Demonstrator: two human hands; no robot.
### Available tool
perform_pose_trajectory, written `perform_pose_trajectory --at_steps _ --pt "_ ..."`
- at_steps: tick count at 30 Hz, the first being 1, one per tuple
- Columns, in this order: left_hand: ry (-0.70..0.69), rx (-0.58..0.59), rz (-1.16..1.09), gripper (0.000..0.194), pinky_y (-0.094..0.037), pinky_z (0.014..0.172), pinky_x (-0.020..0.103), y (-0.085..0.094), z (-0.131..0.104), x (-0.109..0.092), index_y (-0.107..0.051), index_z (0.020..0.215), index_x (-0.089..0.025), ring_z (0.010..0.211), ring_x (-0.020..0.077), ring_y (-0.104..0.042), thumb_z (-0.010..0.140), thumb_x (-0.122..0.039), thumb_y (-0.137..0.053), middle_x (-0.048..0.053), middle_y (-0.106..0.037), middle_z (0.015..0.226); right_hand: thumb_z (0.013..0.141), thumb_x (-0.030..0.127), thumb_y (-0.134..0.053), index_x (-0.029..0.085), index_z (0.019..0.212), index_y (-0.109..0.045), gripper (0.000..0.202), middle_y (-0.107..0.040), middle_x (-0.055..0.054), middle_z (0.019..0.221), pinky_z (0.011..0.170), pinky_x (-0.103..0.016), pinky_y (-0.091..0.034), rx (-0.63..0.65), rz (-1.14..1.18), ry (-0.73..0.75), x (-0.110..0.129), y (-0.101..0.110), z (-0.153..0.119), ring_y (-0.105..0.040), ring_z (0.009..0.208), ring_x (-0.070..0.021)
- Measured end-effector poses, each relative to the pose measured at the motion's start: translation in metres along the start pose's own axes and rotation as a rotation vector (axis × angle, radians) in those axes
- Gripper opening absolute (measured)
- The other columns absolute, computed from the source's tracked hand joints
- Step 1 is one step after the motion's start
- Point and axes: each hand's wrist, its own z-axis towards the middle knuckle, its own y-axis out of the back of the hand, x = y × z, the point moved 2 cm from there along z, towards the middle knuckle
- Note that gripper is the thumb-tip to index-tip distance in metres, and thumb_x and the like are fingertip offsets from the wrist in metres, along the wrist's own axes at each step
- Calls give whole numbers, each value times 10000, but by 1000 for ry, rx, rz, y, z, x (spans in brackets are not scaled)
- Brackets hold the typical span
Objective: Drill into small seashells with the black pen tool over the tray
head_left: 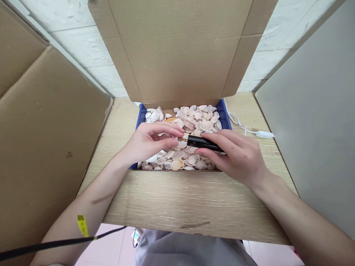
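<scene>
My right hand (235,151) is wrapped round a black mini hand drill (203,143), held nearly level with its brass-coloured tip pointing left. My left hand (155,138) is closed, its thumb and fingertips meeting at the drill's tip. Whether they pinch the tip itself or a small piece there is hidden by the fingers. Both hands hover over an open cardboard box with blue side walls (225,114). It is filled with pale seashells (191,160), mostly white and cream, with an orange-yellow one among them.
The box's tall cardboard lid (180,48) stands raised at the back. A cardboard panel (52,122) rises on the left and a grey panel (313,103) on the right. A white cable (263,134) lies on the wooden table (194,199). A black cord (55,244) crosses at lower left.
</scene>
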Motion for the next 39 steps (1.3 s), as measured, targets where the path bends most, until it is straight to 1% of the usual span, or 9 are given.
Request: perform_pose_trajectory --at_steps 3,8,12,15,19,24,28,34,39 --pt "34 -6 -24 135 -601 714 262 0 0 -1 -774 831 -179 939 209 -709 702 -218 -789 72 -769 970 889 339 -653 176 997 -631 197 -733 -43 823 598 -242 -516 -1 -7 6 1 0 0 -677 701 -142" --pt "119 1 -19 261 -593 658 231 -1 -1 -1 -774 921 -165 784 163 -709 677 -243 -822 59 -769 900 885 337 -659 178 994 -629 195 -732 -42 818 593 -241 -511 -7 -15 13 1 1 1 -675 697 -141" --pt "143 -19 5 248 -592 634 231 -1 -1 -2 -769 917 -160 748 159 -708 697 -266 -811 60 -766 874 886 334 -658 188 1001 -633 187 -730 -30 812 591 -241 -507 -7 -19 5 0 0 0 -666 686 -134" --pt "148 -57 2 238 -594 645 241 -1 -1 -2 -759 923 -160 755 160 -713 710 -256 -803 63 -767 894 882 342 -661 186 996 -642 194 -727 -35 809 590 -251 -506 -12 -28 -27 0 0 0 -658 674 -138" --pt "154 -111 -67 208 -598 692 258 -1 -2 -2 -744 900 -162 781 158 -716 717 -246 -797 64 -767 948 879 371 -661 187 970 -656 205 -723 -46 805 591 -262 -506 -26 -65 -79 -1 0 -1 -658 672 -148" --pt "141 -132 -99 203 -591 667 244 -1 -2 -3 -735 889 -159 748 140 -703 717 -246 -800 65 -760 953 867 362 -679 166 951 -657 215 -725 -57 797 594 -263 -508 -33 -82 -88 -1 0 0 -662 676 -155" --pt "152 -156 -84 220 -599 679 272 -1 -1 -2 -733 884 -159 727 138 -688 713 -277 -805 73 -748 990 873 368 -669 175 959 -651 212 -723 -50 793 589 -267 -504 -25 -83 -110 -1 -1 0 -662 675 -156" --pt "156 -173 -65 222 -588 636 275 -1 0 0 -726 903 -145 652 121 -663 728 -266 -791 60 -737 930 875 359 -668 156 947 -649 217 -721 -54 784 588 -266 -501 -21 -86 -121 -1 -1 0 -660 670 -154" --pt "128 -177 -132 234 -576 585 266 -1 1 0 -703 919 -147 637 123 -662 718 -227 -792 54 -741 939 876 364 -666 145 939 -653 229 -712 -54 773 593 -262 -490 -16 -89 -126 -1 -1 0 -654 673 -152"
